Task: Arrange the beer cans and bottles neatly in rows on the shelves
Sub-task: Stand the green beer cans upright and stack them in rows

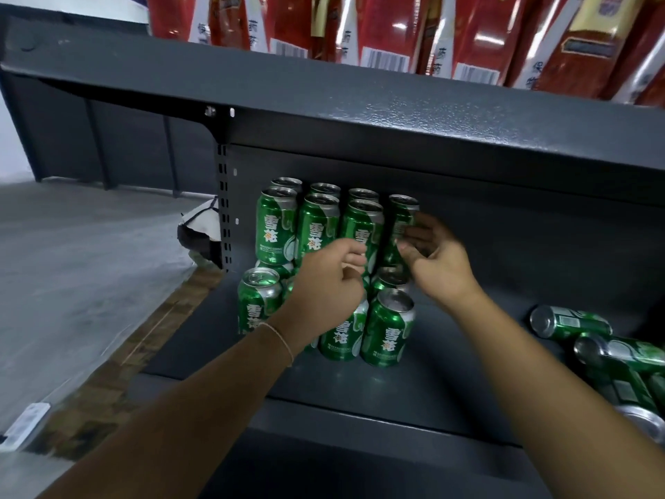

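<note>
Right hand sets a can on the stack, loose cans wait lower right.

The right hand (pixel 433 252) curls round an upright top-tier can (pixel 403 225) at centre frame; the left hand (pixel 329 279), fingers loosely curled and holding nothing, hovers just left of it. On the shelf (pixel 467 372), seven cans show on top, about six visible below. At least three fallen cans (pixel 572 322) lie sideways, nearer the right hand.

Dark shelf (pixel 449 383), upright green cans (pixel 387 329), toppled cans (pixel 572 322)
</note>
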`<state>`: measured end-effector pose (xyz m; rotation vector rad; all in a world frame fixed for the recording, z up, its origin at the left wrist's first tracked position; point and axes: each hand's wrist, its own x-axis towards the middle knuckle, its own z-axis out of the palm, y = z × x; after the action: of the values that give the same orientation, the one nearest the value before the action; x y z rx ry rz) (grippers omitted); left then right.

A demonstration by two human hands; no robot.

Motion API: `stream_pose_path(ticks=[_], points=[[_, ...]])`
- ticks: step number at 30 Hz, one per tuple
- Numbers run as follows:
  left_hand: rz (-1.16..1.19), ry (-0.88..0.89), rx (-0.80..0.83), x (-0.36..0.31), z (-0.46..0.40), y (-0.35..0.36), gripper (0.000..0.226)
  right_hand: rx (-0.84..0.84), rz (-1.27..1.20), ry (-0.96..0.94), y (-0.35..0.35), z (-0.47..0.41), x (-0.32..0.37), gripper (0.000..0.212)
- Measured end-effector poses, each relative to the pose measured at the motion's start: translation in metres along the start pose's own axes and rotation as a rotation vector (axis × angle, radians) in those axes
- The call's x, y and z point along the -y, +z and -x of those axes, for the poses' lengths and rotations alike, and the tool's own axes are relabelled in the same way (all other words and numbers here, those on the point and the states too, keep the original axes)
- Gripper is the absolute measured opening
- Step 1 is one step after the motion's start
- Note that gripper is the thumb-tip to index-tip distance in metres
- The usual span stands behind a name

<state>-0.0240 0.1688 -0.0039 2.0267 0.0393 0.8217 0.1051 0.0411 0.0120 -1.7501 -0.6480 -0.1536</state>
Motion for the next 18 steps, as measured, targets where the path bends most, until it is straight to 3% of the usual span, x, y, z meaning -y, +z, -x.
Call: stream_pose_path(ticks=[4, 11, 18], points=[[0.069, 0.045, -0.01, -0.021, -0.006, 0.032, 0.041, -0.032, 0.011, -0.023, -0.033, 0.007, -0.003, 0.048], [0.058, 0.057, 0.226, -0.047, -0.009, 0.115, 0.059, -0.09, 0.159, -0.042, -0.112, 0.024, -0.019, 0.041], [0.072, 0.016, 0.321, -0.071, -0.009, 0.182, 0.057, -0.206, 0.202, 0.039, -0.188, 0.038, -0.046, 0.029]])
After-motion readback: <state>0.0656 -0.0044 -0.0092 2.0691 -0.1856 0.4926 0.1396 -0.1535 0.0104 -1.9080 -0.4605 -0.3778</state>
